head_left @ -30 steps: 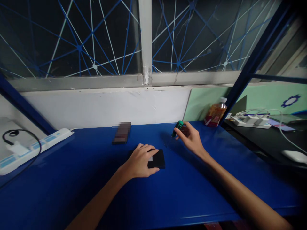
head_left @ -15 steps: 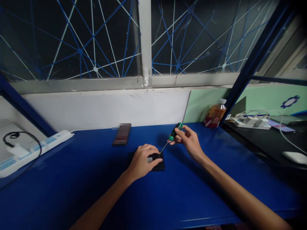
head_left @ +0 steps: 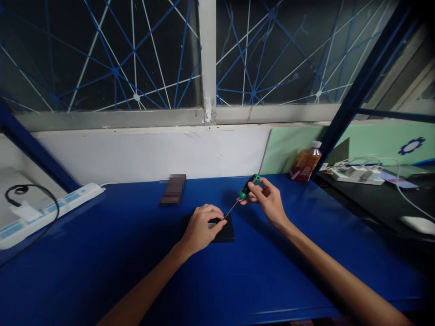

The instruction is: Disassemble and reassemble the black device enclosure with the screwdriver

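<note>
In my right hand (head_left: 267, 199) is a screwdriver (head_left: 248, 186) with a green and black handle, gripped between thumb and fingers. Its thin metal shaft slants down to the left, and the tip ends at the fingertips of my left hand (head_left: 203, 226). That hand lies over a flat black box-like object (head_left: 226, 233) on the table, covering much of it. The left thumb and index finger close together around the screwdriver's tip. Whatever small part sits between them is too small to make out. A pale patch on the black object shows under the left fingers.
A pixelated dark flat rectangular object (head_left: 173, 190) lies behind on the blue table (head_left: 272, 280). At left is a white power strip (head_left: 74, 197) with a black cable. A drink bottle (head_left: 306, 162) stands back right. Beyond are another power strip (head_left: 358, 174) and a white mouse (head_left: 418, 223).
My left thumb has moved up from the black object's surface to meet the index finger at the screwdriver's tip. The tip has shifted slightly left; my right hand has barely moved.
</note>
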### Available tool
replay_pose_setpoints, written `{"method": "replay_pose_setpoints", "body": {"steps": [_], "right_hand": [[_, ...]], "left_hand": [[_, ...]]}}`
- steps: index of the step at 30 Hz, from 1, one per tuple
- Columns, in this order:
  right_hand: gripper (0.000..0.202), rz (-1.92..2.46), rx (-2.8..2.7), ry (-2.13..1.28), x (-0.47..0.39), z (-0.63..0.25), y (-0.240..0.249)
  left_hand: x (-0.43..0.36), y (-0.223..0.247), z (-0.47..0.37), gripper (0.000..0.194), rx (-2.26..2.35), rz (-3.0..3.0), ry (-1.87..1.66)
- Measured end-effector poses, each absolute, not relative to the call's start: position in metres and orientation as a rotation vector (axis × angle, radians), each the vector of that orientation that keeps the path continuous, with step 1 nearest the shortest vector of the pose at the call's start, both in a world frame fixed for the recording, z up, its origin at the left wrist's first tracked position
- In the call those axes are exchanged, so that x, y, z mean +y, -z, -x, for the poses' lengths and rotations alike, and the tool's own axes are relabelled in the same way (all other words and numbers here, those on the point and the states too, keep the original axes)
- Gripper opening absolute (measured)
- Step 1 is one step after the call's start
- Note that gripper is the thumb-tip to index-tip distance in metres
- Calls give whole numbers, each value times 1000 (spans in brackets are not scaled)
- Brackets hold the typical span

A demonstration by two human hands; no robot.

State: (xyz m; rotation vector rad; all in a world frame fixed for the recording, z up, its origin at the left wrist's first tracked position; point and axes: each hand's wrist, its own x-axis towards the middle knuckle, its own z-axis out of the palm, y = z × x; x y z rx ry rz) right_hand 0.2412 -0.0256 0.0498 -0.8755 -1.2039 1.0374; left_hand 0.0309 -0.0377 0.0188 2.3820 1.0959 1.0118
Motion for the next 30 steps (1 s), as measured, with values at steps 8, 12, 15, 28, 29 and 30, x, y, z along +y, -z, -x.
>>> {"method": "replay_pose_setpoints", "body": {"steps": [8,12,15,28,29,30], "right_hand": [[29,856,-1245,-991,-31,-238,-53],[26,841,-1261,-1004,-32,-238,-52],[25,839,-1258,-1014,-33,-239,-51],[27,845,-1187,-934,-27,-246,-52],[27,848,-1184,-924,-27,-247,-53],[27,851,-1184,-917,-27,-247,-53]], "left_hand": [[-36,-17,-31,10,1111,-2382,-1024],[-36,-17,-30,10,1108,-2375,-1024],[-36,-16,-30,10,1108,-2363,-1023],[-37,-23,-24,85,1202,-2525,-675],[-38,-23,-23,89,1169,-2552,-632],[-38,-23,-24,91,1137,-2580,-596]]}}
